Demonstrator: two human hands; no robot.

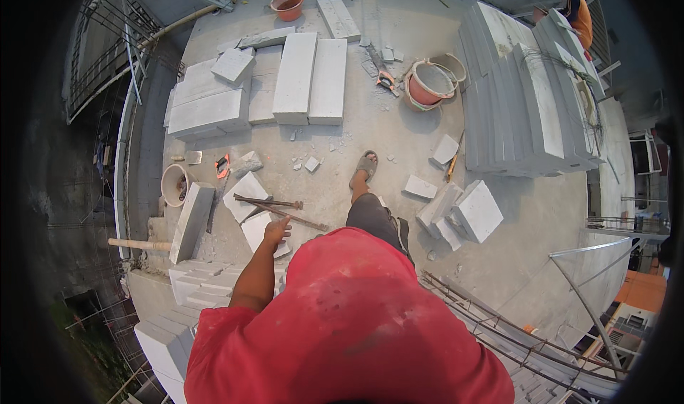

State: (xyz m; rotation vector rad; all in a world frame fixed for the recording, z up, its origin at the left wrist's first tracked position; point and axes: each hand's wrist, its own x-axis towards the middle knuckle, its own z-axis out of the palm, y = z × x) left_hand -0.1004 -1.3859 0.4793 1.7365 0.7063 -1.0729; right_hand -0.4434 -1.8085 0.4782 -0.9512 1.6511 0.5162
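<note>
My left hand is low over rusty metal bars, its fingers apart and apparently holding nothing; I cannot tell whether it touches them. Beneath the bars lie broken white blocks on the concrete floor. Just to the left, an orange-handled saw lies beside a tilted block and a pale bucket. My red shirt fills the lower middle and my right hand is out of sight. My sandalled foot is on the floor ahead.
Stacked blocks, an orange bucket, nested buckets and another saw lie ahead. A tall block stack is right, with a person behind it. Loose blocks and steel bars lie right; scaffolding edges the left.
</note>
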